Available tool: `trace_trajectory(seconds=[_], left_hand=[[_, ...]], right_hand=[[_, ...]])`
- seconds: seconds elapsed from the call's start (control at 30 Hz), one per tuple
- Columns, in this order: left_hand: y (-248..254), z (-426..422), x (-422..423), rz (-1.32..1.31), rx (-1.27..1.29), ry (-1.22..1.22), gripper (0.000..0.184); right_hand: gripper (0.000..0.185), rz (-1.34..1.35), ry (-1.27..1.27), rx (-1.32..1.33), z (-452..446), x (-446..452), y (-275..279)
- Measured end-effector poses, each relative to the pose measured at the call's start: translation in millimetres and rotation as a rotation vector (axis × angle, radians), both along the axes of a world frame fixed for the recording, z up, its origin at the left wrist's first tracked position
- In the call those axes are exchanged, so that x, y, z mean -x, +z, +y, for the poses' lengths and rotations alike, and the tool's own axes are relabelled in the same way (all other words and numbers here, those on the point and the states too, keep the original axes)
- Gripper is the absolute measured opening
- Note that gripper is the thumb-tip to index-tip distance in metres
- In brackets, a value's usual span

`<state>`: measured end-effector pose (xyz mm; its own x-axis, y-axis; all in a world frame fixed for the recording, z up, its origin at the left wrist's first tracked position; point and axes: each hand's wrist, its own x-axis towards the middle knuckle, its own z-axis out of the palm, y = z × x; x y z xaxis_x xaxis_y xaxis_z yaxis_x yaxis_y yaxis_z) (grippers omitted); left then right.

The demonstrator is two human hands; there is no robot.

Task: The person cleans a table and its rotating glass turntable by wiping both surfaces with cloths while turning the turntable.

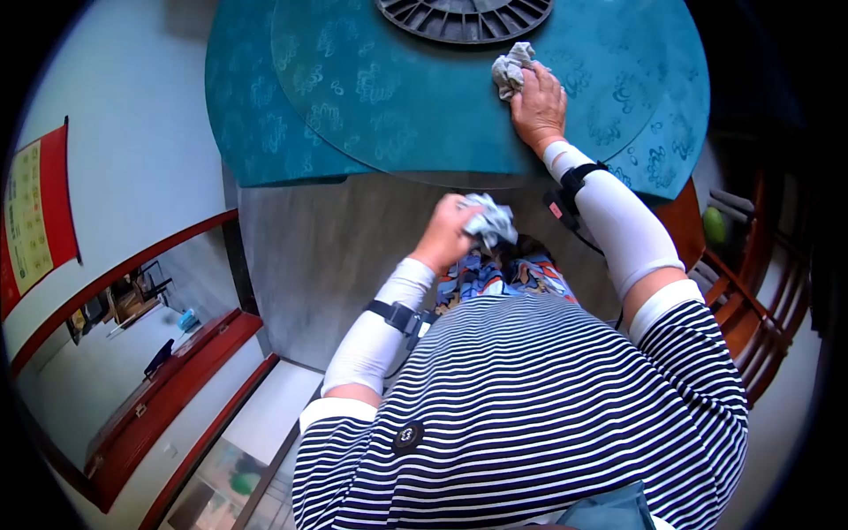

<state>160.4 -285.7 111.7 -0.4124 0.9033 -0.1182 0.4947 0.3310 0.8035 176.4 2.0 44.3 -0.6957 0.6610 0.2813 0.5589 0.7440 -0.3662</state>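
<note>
My right hand (pixel 539 108) presses a crumpled greyish cloth (pixel 512 71) against the glass top of a table (pixel 371 106) with a teal patterned covering. Closer to my body, my left hand (pixel 446 233) is closed around a bunched pale blue-grey cloth (pixel 488 221). That hand is held in front of my waist, short of the table's near edge and apart from it. Part of each cloth is hidden under the fingers.
A black ribbed round base (pixel 466 19) sits at the table's far side. Wooden chair slats (pixel 751 300) stand at the right, with a green object (pixel 714 225) by them. On the left are a red-framed opening (pixel 168 389) and a red-and-yellow wall hanging (pixel 40 212).
</note>
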Motion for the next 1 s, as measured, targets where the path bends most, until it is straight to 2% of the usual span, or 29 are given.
trace_trajectory(seconds=[0.07,0.1,0.17,0.27,0.37,0.43,0.5,0.53,0.6,0.7,0.83,0.9,0.97,1.0], left_hand=[[4.2,1.8,40.8,0.007,-0.081,0.243,0.042],[11.3,2.5,70.9,0.179,-0.094,0.258,0.037],[9.3,3.7,128.5,0.253,-0.14,0.452,0.036],[-15.4,17.9,217.1,0.525,-0.068,0.672,0.045],[-41.9,54.4,263.3,0.467,0.14,0.683,0.047],[-53.6,90.1,236.2,0.824,0.264,0.649,0.042],[-48.7,126.4,211.1,0.74,0.124,0.366,0.037],[-47.3,141.9,185.9,0.701,0.138,0.223,0.038],[-40.2,155.8,118.3,0.579,-0.113,0.103,0.038],[-20.7,136.3,28.3,0.417,-0.036,0.096,0.038],[-2.0,74.5,-5.9,0.27,-0.053,-0.311,0.053],[-5.8,53.0,4.7,0.241,-0.023,-0.3,0.059],[-0.8,45.5,30.6,0.381,-0.019,-0.068,0.057],[0.5,44.4,51.6,0.471,-0.033,0.042,0.053]], right_hand=[[0.05,-0.013,-0.003,0.027,-0.6,-0.1,0.1],[0.05,-0.014,-0.008,0.019,-0.6,-0.2,1.5],[0.051,-0.039,-0.013,0.04,-1.5,-0.2,3.9],[0.051,-0.028,-0.016,0.039,-1.9,-0.7,3.0],[0.05,-0.01,-0.013,0.034,-2.2,-0.8,4.0],[0.049,0.0,-0.005,0.041,-1.1,-0.8,4.8],[0.049,0.011,-0.004,0.039,0.1,-1.7,1.2],[0.049,0.019,-0.002,0.031,0.6,-1.8,0.4],[0.05,0.035,-0.006,0.024,0.3,-1.7,-1.3],[0.048,0.109,0.015,0.05,4.6,-4.4,-3.5],[0.043,0.206,0.017,0.088,5.7,-4.7,2.1],[0.039,0.241,0.06,0.148,10.2,-6.1,1.2],[0.035,0.273,0.062,0.192,20.6,-8.9,4.5],[0.033,0.207,0.118,0.26,30.3,-10.0,6.2]])
